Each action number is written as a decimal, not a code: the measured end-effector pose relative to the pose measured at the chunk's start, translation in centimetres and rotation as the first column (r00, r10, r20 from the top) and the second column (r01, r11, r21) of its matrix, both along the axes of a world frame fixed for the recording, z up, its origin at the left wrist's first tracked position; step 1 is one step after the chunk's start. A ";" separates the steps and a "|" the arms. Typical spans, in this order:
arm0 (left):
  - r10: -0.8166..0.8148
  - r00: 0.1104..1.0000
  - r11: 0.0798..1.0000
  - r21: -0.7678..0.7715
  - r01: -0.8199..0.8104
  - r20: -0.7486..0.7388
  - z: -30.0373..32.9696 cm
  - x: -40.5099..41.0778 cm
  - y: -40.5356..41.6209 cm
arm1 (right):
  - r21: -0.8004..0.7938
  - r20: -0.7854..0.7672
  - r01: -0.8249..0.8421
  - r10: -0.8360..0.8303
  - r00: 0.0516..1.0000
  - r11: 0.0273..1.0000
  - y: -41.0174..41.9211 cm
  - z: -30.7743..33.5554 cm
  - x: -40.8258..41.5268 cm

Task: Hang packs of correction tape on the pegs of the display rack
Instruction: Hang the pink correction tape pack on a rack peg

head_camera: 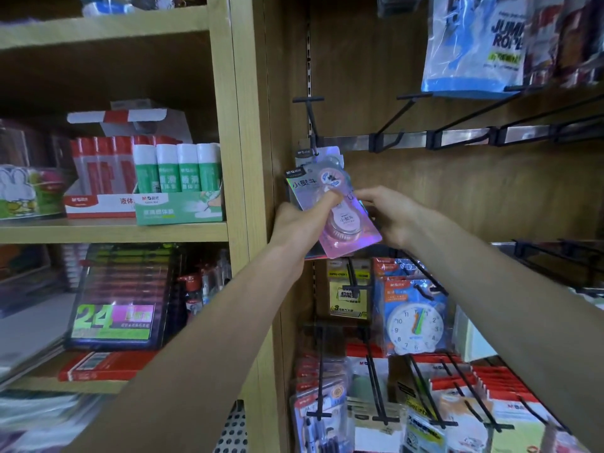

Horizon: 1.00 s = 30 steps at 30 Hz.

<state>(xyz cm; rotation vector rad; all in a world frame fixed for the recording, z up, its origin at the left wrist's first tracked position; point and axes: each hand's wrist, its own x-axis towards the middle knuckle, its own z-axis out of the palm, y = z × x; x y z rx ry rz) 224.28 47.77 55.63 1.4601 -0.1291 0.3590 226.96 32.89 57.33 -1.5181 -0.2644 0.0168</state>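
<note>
A shiny pink pack of correction tape [340, 220] is tilted in front of the rack's left side. My left hand [300, 223] grips it from the left, thumb across its front. My right hand [389, 214] pinches its right edge. Just above, another pack [322, 156] hangs on the leftmost black peg [310, 119], which juts out from a metal rail [405, 140]. More pack edges show behind the held one. The neighbouring pegs [402, 116] on that rail carry nothing.
A wooden upright [248, 158] borders the rack on the left, with glue sticks [178, 168] on the shelf beyond. Below hang toy clocks [415, 318] and other carded goods on pegs. Jump-rope bags [474, 44] hang at the upper right.
</note>
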 end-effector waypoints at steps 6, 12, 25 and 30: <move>-0.056 0.992 0.995 0.087 0.047 0.112 -1.9 -3.2 0.1 | 0.074 0.043 -0.100 0.097 0.994 0.992 -1.0 -1.6 -2.4; -0.043 0.981 0.999 0.033 0.037 0.191 -3.9 -6.1 0.6 | 0.191 0.136 -0.054 0.028 0.990 0.980 -1.2 -3.8 -4.5; -0.102 0.943 0.993 0.082 0.080 0.317 -4.9 -7.3 1.4 | 0.165 0.254 -0.094 0.050 0.966 0.982 -0.4 -4.5 -6.9; -0.090 0.943 0.996 0.042 0.080 0.321 -4.2 -7.7 1.9 | 0.185 0.270 -0.097 0.044 0.962 0.978 1.5 -3.6 -6.7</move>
